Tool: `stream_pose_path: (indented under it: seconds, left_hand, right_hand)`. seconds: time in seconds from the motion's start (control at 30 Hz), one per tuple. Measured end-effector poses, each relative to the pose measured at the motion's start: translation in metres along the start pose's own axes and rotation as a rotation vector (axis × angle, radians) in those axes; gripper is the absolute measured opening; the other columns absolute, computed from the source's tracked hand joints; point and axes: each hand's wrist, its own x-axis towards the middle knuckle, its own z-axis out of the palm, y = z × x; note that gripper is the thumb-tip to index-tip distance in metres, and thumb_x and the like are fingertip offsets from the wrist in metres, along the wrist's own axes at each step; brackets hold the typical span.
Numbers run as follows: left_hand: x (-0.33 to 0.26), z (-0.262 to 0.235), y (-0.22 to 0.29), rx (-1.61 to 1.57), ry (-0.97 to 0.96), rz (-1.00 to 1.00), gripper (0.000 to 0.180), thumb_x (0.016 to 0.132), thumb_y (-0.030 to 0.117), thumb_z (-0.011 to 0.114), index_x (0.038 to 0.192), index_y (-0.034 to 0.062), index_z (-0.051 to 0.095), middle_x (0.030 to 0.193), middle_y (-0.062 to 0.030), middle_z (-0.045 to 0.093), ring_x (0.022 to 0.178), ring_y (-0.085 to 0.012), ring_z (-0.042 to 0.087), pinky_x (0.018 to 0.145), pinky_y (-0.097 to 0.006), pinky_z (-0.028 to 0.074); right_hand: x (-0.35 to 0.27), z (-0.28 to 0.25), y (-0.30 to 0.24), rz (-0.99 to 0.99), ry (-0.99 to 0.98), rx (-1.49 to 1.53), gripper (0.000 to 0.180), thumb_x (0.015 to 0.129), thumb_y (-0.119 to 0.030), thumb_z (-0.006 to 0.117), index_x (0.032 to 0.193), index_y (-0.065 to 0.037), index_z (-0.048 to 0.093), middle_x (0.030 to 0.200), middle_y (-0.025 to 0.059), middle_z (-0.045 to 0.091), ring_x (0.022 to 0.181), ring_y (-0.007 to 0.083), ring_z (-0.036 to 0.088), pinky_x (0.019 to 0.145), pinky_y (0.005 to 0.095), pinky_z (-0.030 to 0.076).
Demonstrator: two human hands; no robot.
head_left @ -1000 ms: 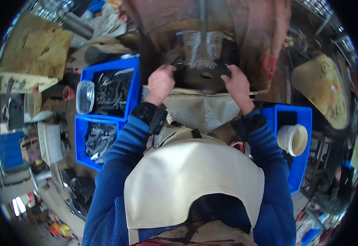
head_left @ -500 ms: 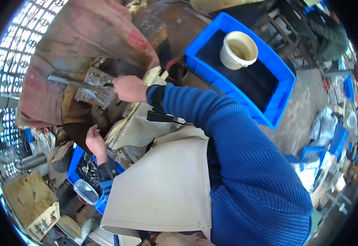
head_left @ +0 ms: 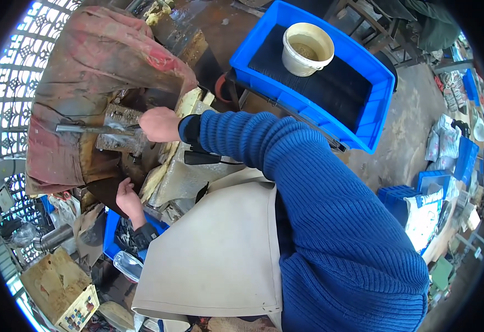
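Two hands at a grimy press: right hand fisted around a metal lever bar that runs left from the fist; left hand, fingers curled, rests on the machine bed's near edge, grip unclear.

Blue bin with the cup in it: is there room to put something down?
Yes. The blue bin has bare dark floor right of the cream cup, up to its far wall. It is crowded by the machine, where the right hand and left hand sit, and in the small bin of parts.
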Motion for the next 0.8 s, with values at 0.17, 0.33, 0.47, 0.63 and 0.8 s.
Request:
stream_pose_path:
  seconds: [0.17,0.33,0.47,0.63,0.8]
  left_hand:
    - [-0.004,0.006,-0.017,-0.045,0.047,-0.002,0.023,0.085,0.002,0.054,0.101,0.0046,0.071,0.082,-0.0140,0.070,0.076,-0.0230,0.067,0.072,-0.034,0.051]
    - [-0.004,0.002,0.004,0.079,0.112,0.018,0.020,0.080,0.004,0.060,0.096,0.0080,0.071,0.090,-0.0156,0.069,0.085,-0.0332,0.066,0.075,-0.040,0.053]
    - [-0.004,-0.003,0.015,0.121,0.189,0.018,0.016,0.081,0.008,0.061,0.093,0.0103,0.071,0.088,-0.0138,0.067,0.083,-0.0350,0.064,0.072,-0.043,0.051]
    - [-0.008,-0.011,0.022,0.125,0.194,-0.076,0.014,0.082,0.009,0.060,0.091,0.0118,0.071,0.089,-0.0120,0.067,0.084,-0.0333,0.064,0.072,-0.043,0.052]
    - [-0.010,-0.010,0.022,0.137,0.198,-0.079,0.014,0.082,0.010,0.059,0.090,0.0122,0.071,0.089,-0.0110,0.067,0.085,-0.0322,0.064,0.073,-0.042,0.052]
  right_hand:
    - [0.011,0.003,-0.004,0.120,-0.140,0.066,0.019,0.076,-0.017,0.064,0.085,-0.001,0.069,0.085,0.0216,0.066,0.083,0.0403,0.065,0.074,0.0484,0.052]
    - [0.018,0.022,0.021,-0.066,0.058,0.045,0.024,0.085,-0.024,0.065,0.085,0.000,0.063,0.077,0.0208,0.064,0.071,0.0365,0.065,0.065,0.0483,0.050]
    - [0.021,0.000,0.007,0.215,-0.181,0.598,0.020,0.089,-0.019,0.068,0.085,0.000,0.059,0.070,0.0058,0.061,0.047,0.0103,0.053,0.044,0.0270,0.042]
    - [0.026,-0.002,0.004,0.252,-0.248,0.629,0.018,0.088,-0.018,0.068,0.089,-0.003,0.059,0.072,0.0029,0.063,0.047,0.0069,0.051,0.042,0.0231,0.039]
    - [0.023,-0.007,0.005,0.244,-0.259,0.707,0.024,0.085,-0.018,0.070,0.084,0.001,0.055,0.072,0.0072,0.064,0.048,0.0103,0.054,0.044,0.0264,0.041]
